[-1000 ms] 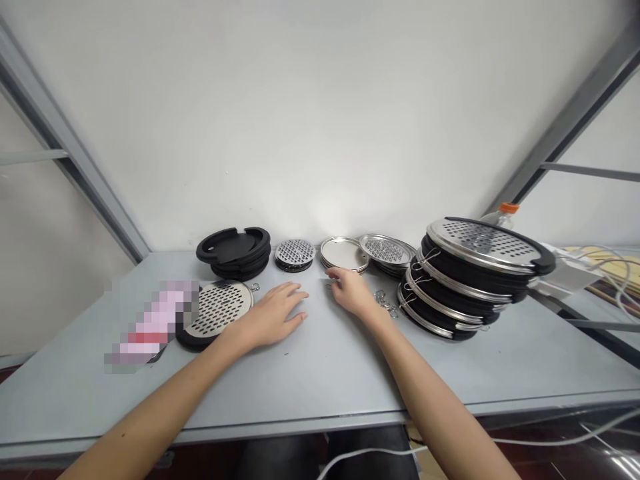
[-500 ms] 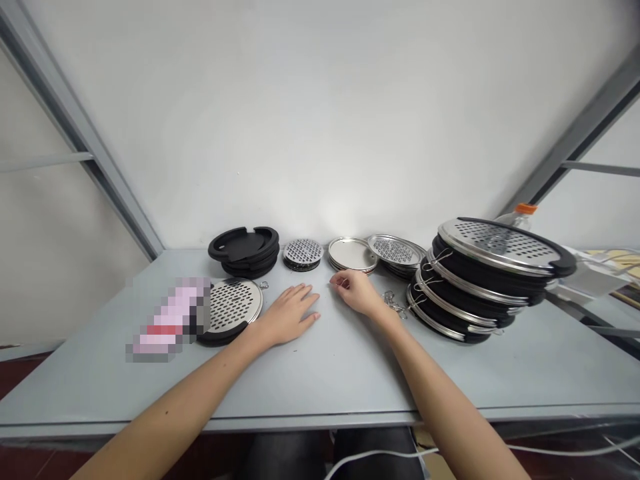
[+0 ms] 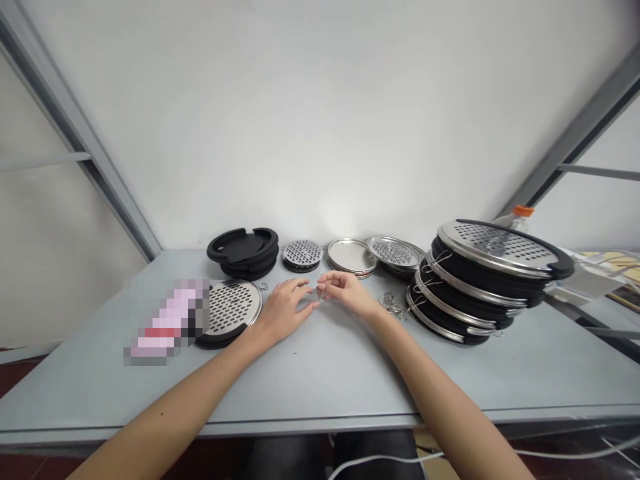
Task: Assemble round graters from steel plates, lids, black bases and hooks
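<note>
My right hand (image 3: 345,291) pinches a small metal wire clip (image 3: 321,294) just above the table. My left hand (image 3: 287,305) is beside it with fingers apart, thumb and fingertips close to the clip; whether they touch it I cannot tell. Left of that hand lies a round black-rimmed grater (image 3: 231,308) with a slotted metal face and a wire loop (image 3: 263,287) at its edge. A small heap of loose wire clips (image 3: 393,307) lies to the right of my right hand.
Along the wall stand black ring-shaped holders (image 3: 245,250), small perforated discs (image 3: 303,253), plain metal plates (image 3: 350,255) and larger grating discs (image 3: 396,253). A tall, leaning stack of assembled graters (image 3: 493,280) rises at right, before an orange-capped bottle (image 3: 523,213). A blurred pink item (image 3: 173,313) lies left.
My right hand has moved left with the clip, toward my left hand. My left hand has lifted slightly and turned its fingers toward the clip.
</note>
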The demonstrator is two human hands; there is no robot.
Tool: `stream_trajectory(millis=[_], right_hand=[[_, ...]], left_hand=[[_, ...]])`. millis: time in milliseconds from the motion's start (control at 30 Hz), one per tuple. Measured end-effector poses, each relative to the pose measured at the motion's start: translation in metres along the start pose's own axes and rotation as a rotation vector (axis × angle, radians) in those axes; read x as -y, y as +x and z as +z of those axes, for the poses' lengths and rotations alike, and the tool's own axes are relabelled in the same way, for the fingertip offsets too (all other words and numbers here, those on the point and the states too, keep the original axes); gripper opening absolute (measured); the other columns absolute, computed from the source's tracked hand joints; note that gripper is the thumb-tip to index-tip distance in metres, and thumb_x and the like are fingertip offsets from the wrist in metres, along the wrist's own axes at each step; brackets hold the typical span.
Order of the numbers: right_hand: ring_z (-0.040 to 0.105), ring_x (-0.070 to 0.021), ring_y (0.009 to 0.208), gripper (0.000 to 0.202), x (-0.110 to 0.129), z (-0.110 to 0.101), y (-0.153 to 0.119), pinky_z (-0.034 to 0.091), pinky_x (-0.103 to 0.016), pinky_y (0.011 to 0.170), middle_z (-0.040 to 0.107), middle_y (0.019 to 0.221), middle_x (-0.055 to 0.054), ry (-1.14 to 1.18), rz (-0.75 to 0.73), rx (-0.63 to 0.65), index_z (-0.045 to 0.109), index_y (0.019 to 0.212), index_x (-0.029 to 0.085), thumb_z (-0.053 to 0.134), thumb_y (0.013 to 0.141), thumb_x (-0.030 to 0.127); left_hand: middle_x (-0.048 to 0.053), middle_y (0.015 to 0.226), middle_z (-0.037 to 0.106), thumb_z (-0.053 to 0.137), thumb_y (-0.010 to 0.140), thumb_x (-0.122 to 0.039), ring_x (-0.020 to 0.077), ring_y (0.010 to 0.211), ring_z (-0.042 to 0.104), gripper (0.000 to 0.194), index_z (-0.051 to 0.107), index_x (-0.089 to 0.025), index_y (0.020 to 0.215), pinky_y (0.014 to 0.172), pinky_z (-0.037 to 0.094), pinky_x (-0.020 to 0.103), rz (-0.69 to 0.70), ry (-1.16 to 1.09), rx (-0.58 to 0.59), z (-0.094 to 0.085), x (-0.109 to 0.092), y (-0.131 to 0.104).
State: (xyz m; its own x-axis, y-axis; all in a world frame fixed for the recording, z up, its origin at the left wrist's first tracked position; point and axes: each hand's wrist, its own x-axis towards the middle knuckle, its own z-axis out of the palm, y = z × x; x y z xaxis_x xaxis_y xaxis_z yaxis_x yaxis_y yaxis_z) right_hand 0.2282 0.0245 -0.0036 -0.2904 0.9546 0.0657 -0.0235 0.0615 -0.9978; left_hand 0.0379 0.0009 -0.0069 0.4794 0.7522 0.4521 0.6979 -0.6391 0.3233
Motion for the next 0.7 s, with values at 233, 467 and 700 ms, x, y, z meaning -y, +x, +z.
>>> stream_trajectory(millis=[233, 467, 700], right_hand=[[0.059, -0.0125, 0.068, 0.03, -0.003, 0.002, 0.001, 0.045, -0.026, 0.065, 0.065, 0.072, -0.003, -0.052, -0.027, 0.016, 0.063, 0.085, 0.014, 0.072, 0.068, 0.036], [0.06, -0.0139, 0.066, 0.022, -0.002, 0.004, 0.0, 0.046, -0.027, 0.065, 0.064, 0.07, -0.002, -0.181, -0.122, -0.008, 0.061, 0.083, 0.016, 0.065, 0.074, 0.035], [0.057, -0.0146, 0.067, 0.013, 0.005, -0.012, -0.006, 0.044, -0.027, 0.066, 0.065, 0.076, -0.003, -0.744, -0.451, -0.345, 0.063, 0.084, 0.018, 0.052, 0.082, 0.023]], left_hand=[[0.006, 0.113, 0.064, 0.065, 0.083, -0.03, 0.0235, 0.103, 0.059, 0.015, 0.067, -0.02, 0.095, 0.091, 0.047, 0.04, 0.03, 0.002, -0.066, 0.004, 0.001, 0.0], [0.005, 0.105, 0.066, 0.054, 0.087, -0.015, 0.0216, 0.098, 0.06, 0.014, 0.065, -0.019, 0.093, 0.088, 0.049, 0.039, 0.041, 0.003, -0.118, 0.003, 0.002, 0.001], [0.006, 0.106, 0.065, 0.056, 0.084, -0.017, 0.0234, 0.103, 0.057, 0.011, 0.066, -0.019, 0.088, 0.091, 0.048, 0.041, 0.012, 0.006, -0.1, 0.001, 0.001, 0.0]])
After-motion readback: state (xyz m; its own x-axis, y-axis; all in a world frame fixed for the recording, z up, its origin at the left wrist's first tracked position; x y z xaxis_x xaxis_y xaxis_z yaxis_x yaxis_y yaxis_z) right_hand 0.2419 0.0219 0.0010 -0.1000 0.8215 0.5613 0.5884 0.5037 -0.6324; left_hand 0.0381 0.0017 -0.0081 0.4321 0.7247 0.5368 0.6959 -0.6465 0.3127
